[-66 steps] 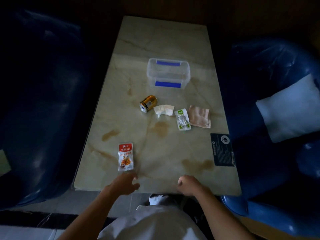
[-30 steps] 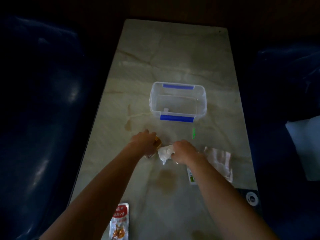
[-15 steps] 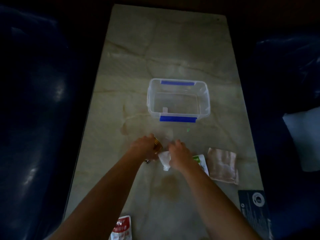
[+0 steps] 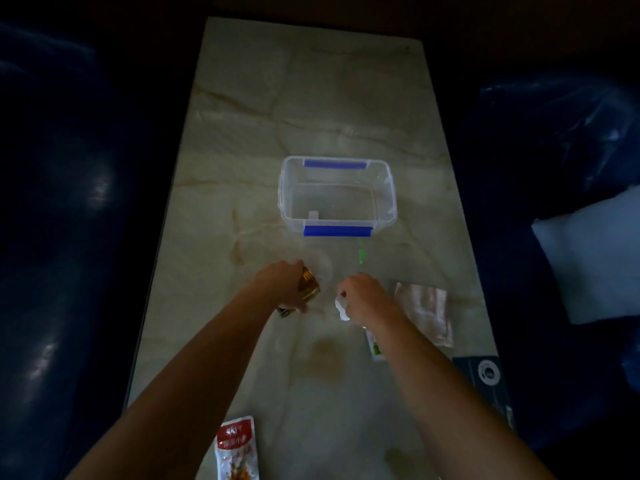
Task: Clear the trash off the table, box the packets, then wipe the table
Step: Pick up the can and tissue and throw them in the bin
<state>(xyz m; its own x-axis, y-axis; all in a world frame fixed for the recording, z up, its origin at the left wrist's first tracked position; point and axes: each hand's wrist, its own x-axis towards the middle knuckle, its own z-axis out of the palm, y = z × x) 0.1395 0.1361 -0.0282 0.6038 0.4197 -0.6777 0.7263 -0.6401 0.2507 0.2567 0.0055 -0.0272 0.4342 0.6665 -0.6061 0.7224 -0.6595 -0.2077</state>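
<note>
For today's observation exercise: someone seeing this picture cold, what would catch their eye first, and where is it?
Two bare arms reach up the middle: the left hand grips a gold can, the right hand pinches a crumpled white tissue. Just beyond stands an empty clear box with blue clips. A red snack packet lies at the pale marble table's near edge.

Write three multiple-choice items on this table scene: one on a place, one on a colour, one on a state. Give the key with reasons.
1. Where does the red packet lie?
A. inside the box
B. at the table's near edge
C. on the cloth

2. What colour are the clear box's latches?
A. blue
B. red
C. green

3. What does the left hand hold?
A. nothing
B. the cloth
C. the gold can

Key: 1 B, it lies nearest the camera, between the forearms. 2 A, blue strips sit on both long sides. 3 C, fingers wrap the can, while the right hand grips the white tissue.
</note>
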